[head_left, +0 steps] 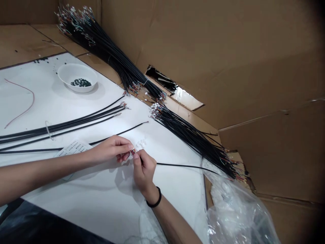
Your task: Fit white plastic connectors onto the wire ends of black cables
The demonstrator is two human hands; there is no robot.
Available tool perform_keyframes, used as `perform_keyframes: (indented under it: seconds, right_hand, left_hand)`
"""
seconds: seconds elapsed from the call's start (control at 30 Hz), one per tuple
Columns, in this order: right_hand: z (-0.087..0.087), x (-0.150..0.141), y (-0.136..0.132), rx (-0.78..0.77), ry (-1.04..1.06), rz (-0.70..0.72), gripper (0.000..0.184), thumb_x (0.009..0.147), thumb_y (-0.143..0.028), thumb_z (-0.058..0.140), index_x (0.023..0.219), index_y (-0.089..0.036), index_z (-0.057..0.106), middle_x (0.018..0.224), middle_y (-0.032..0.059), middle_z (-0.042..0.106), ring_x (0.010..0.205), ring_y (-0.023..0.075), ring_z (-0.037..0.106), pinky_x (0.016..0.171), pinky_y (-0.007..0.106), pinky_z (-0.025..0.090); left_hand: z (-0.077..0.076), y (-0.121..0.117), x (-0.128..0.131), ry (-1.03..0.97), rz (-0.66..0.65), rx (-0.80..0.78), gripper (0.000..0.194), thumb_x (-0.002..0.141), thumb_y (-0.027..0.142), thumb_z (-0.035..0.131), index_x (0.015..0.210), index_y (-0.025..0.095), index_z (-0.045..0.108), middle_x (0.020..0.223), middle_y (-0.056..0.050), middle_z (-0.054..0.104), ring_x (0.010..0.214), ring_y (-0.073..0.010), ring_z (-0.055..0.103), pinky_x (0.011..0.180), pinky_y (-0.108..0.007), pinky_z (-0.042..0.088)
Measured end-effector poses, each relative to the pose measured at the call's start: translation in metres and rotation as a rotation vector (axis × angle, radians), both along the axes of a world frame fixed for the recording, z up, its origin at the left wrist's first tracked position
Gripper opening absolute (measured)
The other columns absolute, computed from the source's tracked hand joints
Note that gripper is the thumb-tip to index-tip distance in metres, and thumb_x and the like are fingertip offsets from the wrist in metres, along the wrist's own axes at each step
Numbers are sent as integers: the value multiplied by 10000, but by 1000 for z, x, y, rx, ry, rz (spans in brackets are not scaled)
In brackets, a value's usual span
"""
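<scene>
My right hand (pixel 145 169) is closed around a black cable (pixel 182 165), whose free length runs off to the right across the white table. At the cable's end, my left hand (pixel 115 149) pinches its thin coloured wires, with fingertips nearly touching those of my right hand. Whether a connector is also between the fingers is too small to tell. Just beyond the fingers lie several small white connectors (pixel 141 142). A single black cable (pixel 127 129) passes behind my left hand, and a printed sheet (pixel 73 148) lies partly under my left forearm.
A white bowl (pixel 77 73) holds small dark pieces. Loose black cables (pixel 63 127) lie at left near a red wire (pixel 33 98). Large cable bundles (pixel 109 51) and another bundle with white connectors (pixel 193 135) line the cardboard wall (pixel 241 67). A clear plastic bag (pixel 236 210) hangs front right.
</scene>
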State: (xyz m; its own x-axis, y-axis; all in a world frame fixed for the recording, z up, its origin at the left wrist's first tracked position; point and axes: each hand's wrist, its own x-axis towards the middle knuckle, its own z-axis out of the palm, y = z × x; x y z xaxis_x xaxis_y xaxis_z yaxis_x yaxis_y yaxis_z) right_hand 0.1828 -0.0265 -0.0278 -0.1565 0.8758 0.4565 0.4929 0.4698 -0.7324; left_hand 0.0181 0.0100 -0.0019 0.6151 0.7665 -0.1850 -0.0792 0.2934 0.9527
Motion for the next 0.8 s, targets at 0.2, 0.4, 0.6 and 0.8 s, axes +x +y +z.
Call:
perform_keyframes:
  seconds: [0.2, 0.4, 0.6, 0.8]
  right_hand:
    - [0, 0, 2, -11, -6, -3, 287, 909, -228, 432, 623, -217, 415, 503, -58, 389, 428, 86, 355, 427, 228, 299]
    - [1, -1, 2, -1, -25, -20, 287, 894, -215, 439, 608, -221, 414, 480, -57, 401, 416, 91, 359, 424, 232, 291]
    - [1, -1, 2, 35, -52, -26, 282, 895, -200, 435, 615, -222, 414, 489, -58, 401, 418, 91, 359, 435, 233, 298]
    - [4, -2, 1, 110, -108, -38, 213, 900, -166, 434, 700, -214, 492, 510, -46, 464, 423, 100, 404, 446, 239, 323]
  left_hand:
    - [2, 3, 0, 37, 20, -71, 380, 851, 434, 573, 630, 125, 559, 564, -4, 533, 524, -104, 506, 535, -222, 421]
    - [0, 2, 3, 36, 72, -171, 449, 851, 518, 549, 642, 122, 572, 571, -28, 565, 510, -111, 535, 518, -226, 434]
    - [-3, 5, 2, 16, 111, -252, 439, 811, 548, 565, 754, 115, 607, 560, -25, 584, 468, -136, 572, 479, -240, 450]
    - [4, 5, -3, -6, 88, -216, 339, 771, 448, 667, 716, 117, 612, 576, -18, 598, 495, -128, 587, 509, -228, 465]
